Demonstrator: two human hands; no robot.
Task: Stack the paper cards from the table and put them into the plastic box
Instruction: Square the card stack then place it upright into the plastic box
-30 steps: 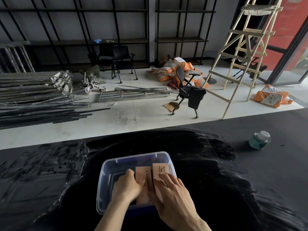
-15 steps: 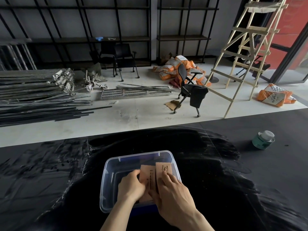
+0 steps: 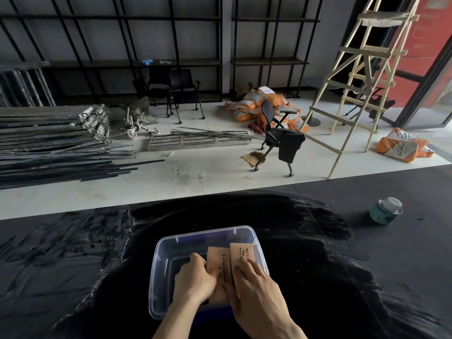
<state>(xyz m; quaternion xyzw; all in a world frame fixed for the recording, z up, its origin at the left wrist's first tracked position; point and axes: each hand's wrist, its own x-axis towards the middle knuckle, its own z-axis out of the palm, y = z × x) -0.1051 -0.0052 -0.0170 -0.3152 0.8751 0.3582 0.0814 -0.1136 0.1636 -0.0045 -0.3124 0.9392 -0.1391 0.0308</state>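
My two hands [image 3: 195, 282] [image 3: 254, 285] and the cards [image 3: 221, 263] fill the right half of the box [image 3: 156, 260]; its left half lies open from above; the walls hem my fingers in; the table [image 3: 73, 277] around is bare, a jar [image 3: 386, 211] standing well off right.

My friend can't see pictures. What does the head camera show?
Two bare hands, left hand and right hand, press tan paper cards down inside a clear plastic box on a black table.
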